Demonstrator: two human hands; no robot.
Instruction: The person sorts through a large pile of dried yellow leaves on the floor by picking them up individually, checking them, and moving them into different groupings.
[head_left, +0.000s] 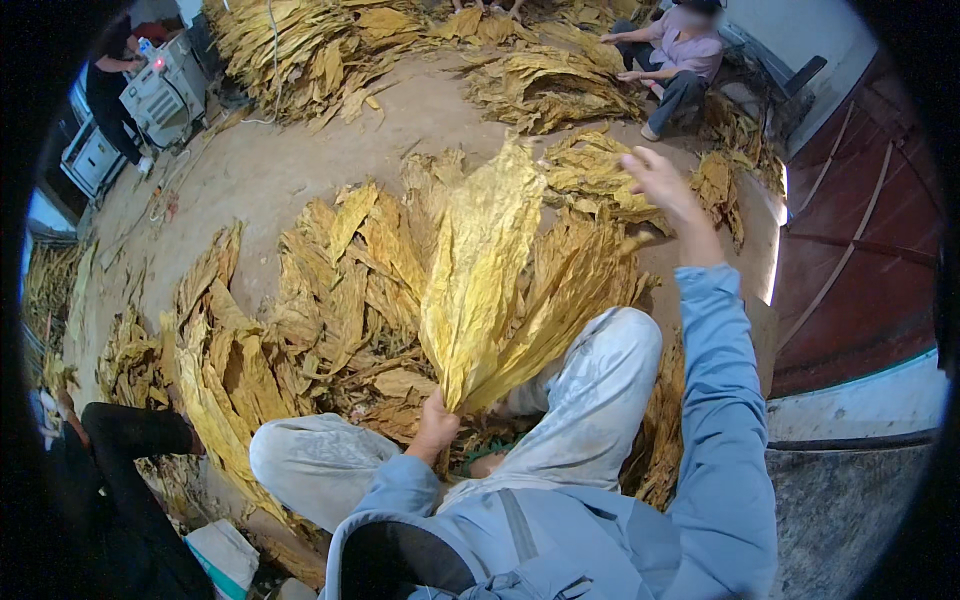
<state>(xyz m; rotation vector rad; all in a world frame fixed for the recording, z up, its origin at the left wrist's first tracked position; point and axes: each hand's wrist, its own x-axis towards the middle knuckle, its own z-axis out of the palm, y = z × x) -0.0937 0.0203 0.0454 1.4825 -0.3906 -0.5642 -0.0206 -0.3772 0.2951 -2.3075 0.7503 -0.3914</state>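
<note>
My left hand [436, 424], low in front of my lap, is closed round the stem ends of a fanned bunch of dried tobacco leaves [483, 265]. The broad yellow leaves spread upward and to the right from it. Off to the right, my right hand [660, 185] is raised with its fingers apart and nothing in it. It hangs near a small pile of dried leaves [590, 172]. Between my bent knees and farther left lie loose brown and yellow leaves [330, 285].
Large leaf heaps [545, 90] lie at the back. A person in a light shirt [690, 50] sits at the far right, and another stands by a pale machine [165, 100] at the far left. Beside me on the left is a person's dark-clothed leg [135, 440]. A red-brown door [870, 230] is at right.
</note>
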